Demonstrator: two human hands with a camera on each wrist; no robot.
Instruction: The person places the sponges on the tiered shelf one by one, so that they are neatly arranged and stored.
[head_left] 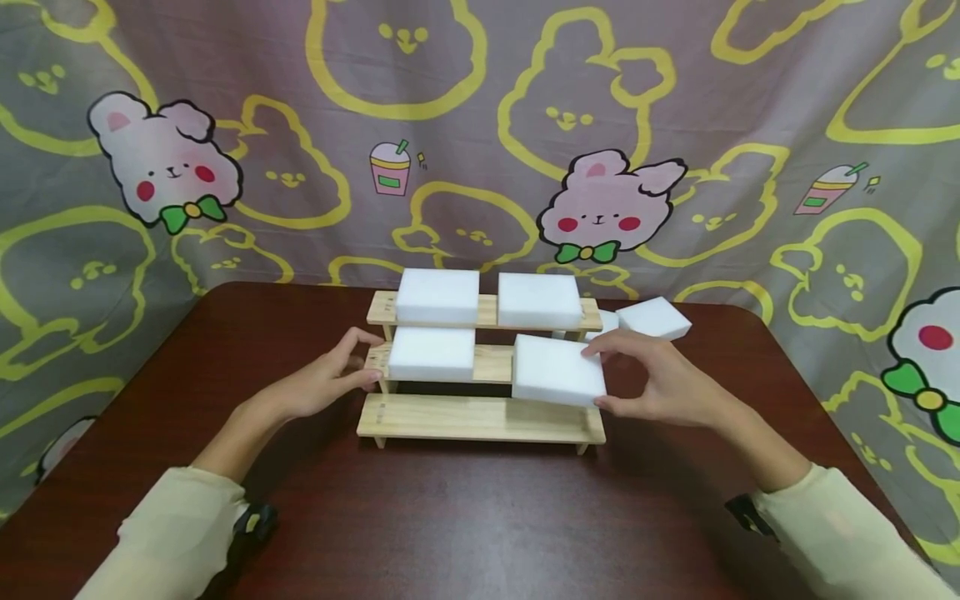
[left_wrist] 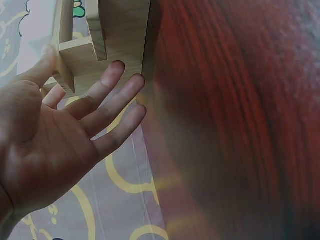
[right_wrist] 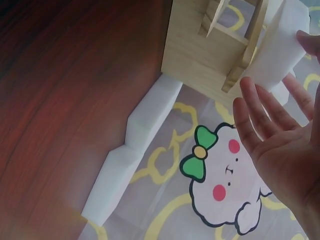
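A three-tier wooden display stand (head_left: 480, 421) is in the middle of the head view. My right hand (head_left: 671, 379) pinches a white foam block (head_left: 558, 371) by its right end, thumb at the near corner. That block is tilted over the right part of the middle tier; the right wrist view shows the same foam block (right_wrist: 285, 45) between thumb and fingers. At the stand's left end, my left hand (head_left: 330, 379) holds the middle tier between thumb and forefinger. Its other fingers (left_wrist: 112, 100) extend loosely below, as the left wrist view shows.
Two foam blocks, left (head_left: 437, 293) and right (head_left: 538, 298), sit on the top tier. Another foam block (head_left: 431, 352) lies on the middle tier's left. Behind the stand's right end, two more lie on the dark table (head_left: 480, 525), one a loose block (head_left: 652, 318). A patterned curtain (head_left: 465, 75) hangs behind.
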